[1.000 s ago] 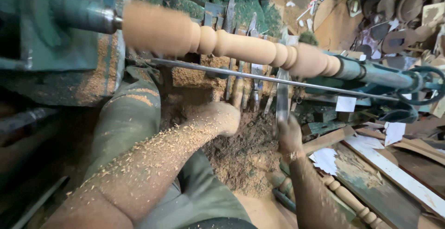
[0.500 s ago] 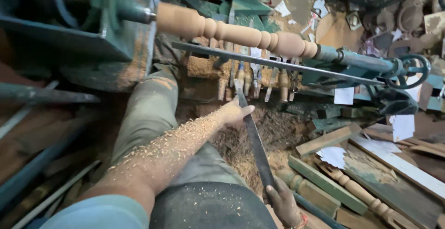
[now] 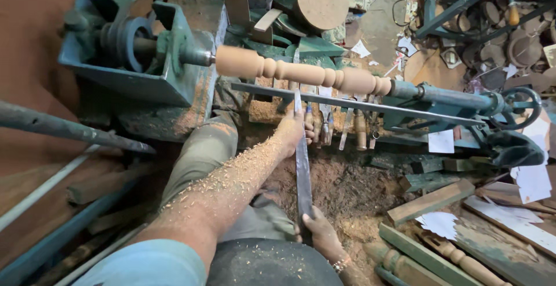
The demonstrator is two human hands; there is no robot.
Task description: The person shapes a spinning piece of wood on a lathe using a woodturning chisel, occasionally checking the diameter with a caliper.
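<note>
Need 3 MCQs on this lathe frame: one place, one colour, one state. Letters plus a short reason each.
1. Where does the long chisel cross on its way to the wood?
A. over the metal tool rest
B. under the lathe bed
C. through the pulley

2. What colour is the lathe headstock?
A. red
B. blue-green
C. yellow

3. How is the chisel held?
A. one hand only
B. lying loose
C. left hand near the rest, right hand at the rear end

Key: 1 A, the blade lies over the bar toward the turned spindle. 2 B, its casting is painted blue-green. 3 C, both hands have a grip on it.
</note>
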